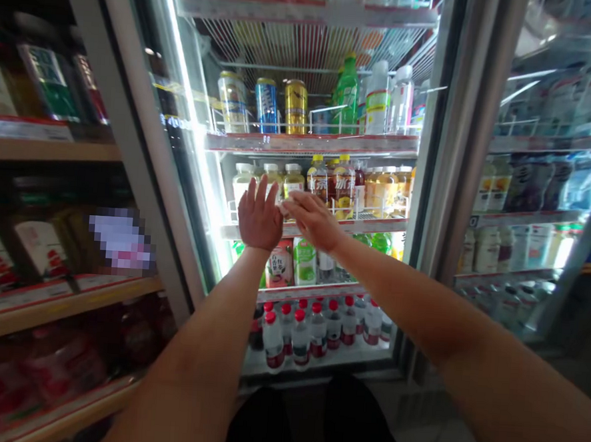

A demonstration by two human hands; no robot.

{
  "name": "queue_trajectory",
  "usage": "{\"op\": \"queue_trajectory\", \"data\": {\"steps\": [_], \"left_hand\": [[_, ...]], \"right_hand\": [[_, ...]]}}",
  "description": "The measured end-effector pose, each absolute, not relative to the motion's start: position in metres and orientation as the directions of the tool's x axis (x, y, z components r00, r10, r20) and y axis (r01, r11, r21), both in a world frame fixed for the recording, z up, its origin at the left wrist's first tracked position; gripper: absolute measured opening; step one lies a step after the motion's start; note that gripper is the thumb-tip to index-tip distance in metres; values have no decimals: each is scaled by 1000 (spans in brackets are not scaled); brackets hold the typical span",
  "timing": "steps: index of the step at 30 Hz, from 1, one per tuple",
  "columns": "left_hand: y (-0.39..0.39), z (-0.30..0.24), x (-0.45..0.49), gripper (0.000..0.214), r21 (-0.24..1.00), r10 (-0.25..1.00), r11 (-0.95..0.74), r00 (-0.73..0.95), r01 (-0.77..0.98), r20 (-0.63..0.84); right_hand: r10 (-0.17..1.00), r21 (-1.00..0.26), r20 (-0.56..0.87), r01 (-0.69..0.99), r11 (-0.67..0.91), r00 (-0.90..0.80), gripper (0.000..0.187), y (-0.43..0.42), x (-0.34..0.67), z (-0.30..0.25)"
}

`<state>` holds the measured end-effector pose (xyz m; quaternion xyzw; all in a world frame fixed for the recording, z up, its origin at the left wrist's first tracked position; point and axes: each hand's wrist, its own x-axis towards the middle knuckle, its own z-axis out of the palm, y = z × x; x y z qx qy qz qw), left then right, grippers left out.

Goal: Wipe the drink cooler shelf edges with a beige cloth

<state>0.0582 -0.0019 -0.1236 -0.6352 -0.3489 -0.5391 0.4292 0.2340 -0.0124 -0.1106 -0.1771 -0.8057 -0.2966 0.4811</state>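
Both my arms reach into an open drinks fridge. My left hand is raised with fingers stretched up and held together, in front of the pale bottles at the left end of the middle shelf. My right hand lies palm down beside it, fingers extended toward the left hand and the shelf's front edge. Neither hand holds anything that I can see. Yellow-capped tea bottles stand just behind the right hand.
Cans and green and white bottles fill the shelf above. Red-capped water bottles stand on the bottom shelf. A closed glass door is at right, the open door's frame and dim store shelves at left.
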Motion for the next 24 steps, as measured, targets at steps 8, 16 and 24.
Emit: {"op": "queue_trajectory", "data": {"steps": [8, 16, 24], "left_hand": [[-2, -126, 59, 59, -177, -59, -374, 167, 910, 984], [-6, -125, 55, 52, -320, -47, -387, 328, 865, 944], [-3, -125, 56, 23, -326, -104, -363, 309, 873, 945]], "right_hand": [[33, 231, 925, 629, 743, -378, 34, -6, 208, -98], [64, 267, 903, 671, 692, -426, 39, -13, 242, -107], [64, 432, 841, 740, 516, -536, 43, -10, 311, -120]]}}
